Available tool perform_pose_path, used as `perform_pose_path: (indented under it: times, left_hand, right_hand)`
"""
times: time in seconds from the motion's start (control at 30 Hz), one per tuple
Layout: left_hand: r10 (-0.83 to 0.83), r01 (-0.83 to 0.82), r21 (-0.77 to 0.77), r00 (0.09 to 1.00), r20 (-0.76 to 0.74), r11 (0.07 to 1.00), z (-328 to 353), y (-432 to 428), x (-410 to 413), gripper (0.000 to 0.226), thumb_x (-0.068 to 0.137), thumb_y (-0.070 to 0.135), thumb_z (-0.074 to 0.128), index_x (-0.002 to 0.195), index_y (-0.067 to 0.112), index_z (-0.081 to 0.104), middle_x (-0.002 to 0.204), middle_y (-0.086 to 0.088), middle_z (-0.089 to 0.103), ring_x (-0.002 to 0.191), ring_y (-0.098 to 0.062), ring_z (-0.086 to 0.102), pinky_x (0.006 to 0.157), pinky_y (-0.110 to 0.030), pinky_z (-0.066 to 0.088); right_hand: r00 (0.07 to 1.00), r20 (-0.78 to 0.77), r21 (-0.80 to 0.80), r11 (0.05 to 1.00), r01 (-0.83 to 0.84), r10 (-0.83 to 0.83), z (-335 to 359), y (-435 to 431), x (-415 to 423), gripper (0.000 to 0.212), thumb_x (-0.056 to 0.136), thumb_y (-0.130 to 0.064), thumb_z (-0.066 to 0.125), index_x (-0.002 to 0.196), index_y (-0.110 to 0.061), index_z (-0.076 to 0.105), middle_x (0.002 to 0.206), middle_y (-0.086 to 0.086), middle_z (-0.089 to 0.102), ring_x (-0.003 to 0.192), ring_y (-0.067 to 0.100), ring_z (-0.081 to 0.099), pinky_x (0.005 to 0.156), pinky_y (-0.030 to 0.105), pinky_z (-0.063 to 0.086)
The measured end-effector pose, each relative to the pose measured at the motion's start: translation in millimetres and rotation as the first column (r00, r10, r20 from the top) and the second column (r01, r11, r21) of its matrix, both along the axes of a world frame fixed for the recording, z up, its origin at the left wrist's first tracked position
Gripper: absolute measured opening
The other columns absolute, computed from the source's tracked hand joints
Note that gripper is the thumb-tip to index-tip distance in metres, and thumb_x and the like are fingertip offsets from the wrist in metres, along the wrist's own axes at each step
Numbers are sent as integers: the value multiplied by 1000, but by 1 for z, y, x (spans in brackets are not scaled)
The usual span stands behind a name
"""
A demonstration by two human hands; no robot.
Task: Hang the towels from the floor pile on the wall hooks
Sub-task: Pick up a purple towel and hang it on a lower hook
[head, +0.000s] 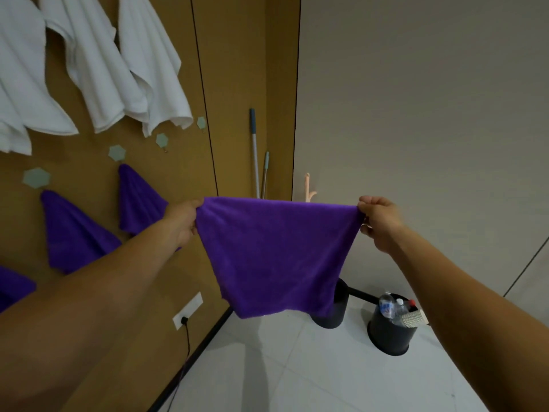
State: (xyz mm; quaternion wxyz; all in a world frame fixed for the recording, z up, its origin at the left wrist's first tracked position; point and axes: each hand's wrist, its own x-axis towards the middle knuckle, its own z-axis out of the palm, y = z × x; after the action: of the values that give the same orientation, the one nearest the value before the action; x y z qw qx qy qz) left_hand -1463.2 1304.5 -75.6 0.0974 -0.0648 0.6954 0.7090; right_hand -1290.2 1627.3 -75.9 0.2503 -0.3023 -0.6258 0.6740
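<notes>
A purple towel [276, 257] hangs spread out in front of me, stretched by its top corners. My left hand [182, 221] pinches the left corner and my right hand [378, 223] pinches the right corner. On the brown wall at the left, two pale hexagonal hooks [162, 140] [201, 122] stand bare. Purple towels [74, 233] [138, 200] hang from lower hooks, and white towels [148, 72] hang from upper ones. The floor pile is out of view.
Two mop handles [255, 153] lean in the corner. A black bin [389, 331] with bottles and paper cups stands on the white tiled floor, beside a black stand base [335, 310]. A wall socket [187, 310] has a black cable plugged in.
</notes>
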Motion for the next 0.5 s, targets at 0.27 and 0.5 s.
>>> perform_pose_path:
  times: [0.27,0.5]
  left_hand:
    - [91,-92,-18,994,-69,996,-4,2,-3,21,89,18,62,108,11,65,79,-1,59,58,-11,49,40,-22,34]
    - [121,-129,-118,990,-68,985,-10,2,-5,41,83,13,69,120,1,58,93,-7,59,71,-13,52,74,-32,47]
  right_hand:
    - [998,-37,112,993,-38,43,5,10,-9,27,92,-6,62,118,-5,63,110,8,64,96,19,58,80,30,44]
    - [997,41,267,961,-73,65,1,17,-10,41,80,1,74,118,-4,62,108,11,62,94,24,59,76,27,47]
